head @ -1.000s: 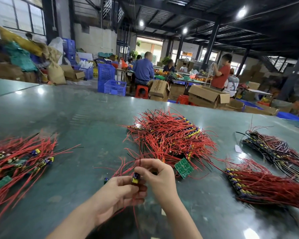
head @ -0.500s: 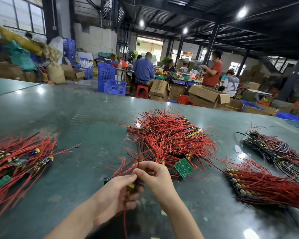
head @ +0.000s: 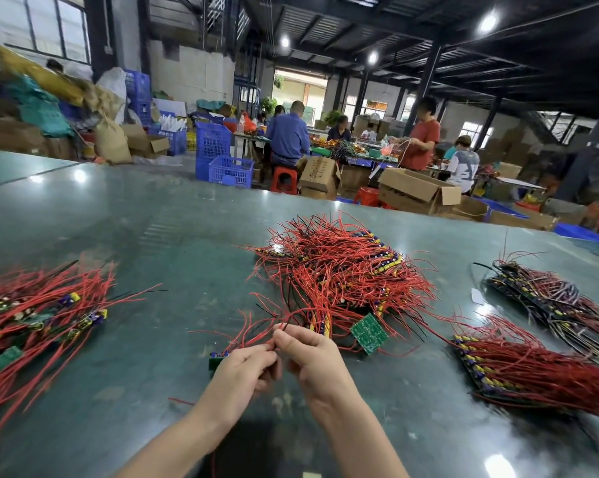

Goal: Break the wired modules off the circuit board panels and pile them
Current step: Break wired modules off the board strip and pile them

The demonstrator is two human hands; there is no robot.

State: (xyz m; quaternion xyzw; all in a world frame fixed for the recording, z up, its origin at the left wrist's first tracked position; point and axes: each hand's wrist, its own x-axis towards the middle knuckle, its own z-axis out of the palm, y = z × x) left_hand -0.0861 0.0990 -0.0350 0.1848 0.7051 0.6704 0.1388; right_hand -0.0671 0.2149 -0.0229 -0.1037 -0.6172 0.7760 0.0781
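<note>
Head cam: looking down over my two hands at a shiny green bench (head: pixel 153 236), workshop behind it.
Left grip: my left hand (head: pixel 246 370) has its fingers curled in, pinching thin red wires right where they meet my other hand.
Right grip: my right hand (head: pixel 312 353) is curled too, thumb and fingertips pinching the same red wires (head: pixel 256 326), which arc up and off to the left.
What's held: honestly can't see a module between my fingers, just the wires.
Just beside my left hand: a small wired module (head: pixel 218 357) with blue parts lies on the bench, touching my knuckles or near enough.
Right of my hands: a loose green board (head: pixel 369 332) lying tilted at the edge of the tangle.
Middle pile: big messy heap of red-wired modules (head: pixel 339 270) just beyond my hands.
Left pile: another spread of wired modules (head: pixel 32 315), well apart from my hands.
Right side: two stacks of circuit board panels, red-wired one (head: pixel 532 370) nearer, darker-wired one (head: pixel 550 298) behind it.
Far back: people at another table, blue crates (head: pixel 222 157), cardboard boxes (head: pixel 415 191), red stools.
</note>
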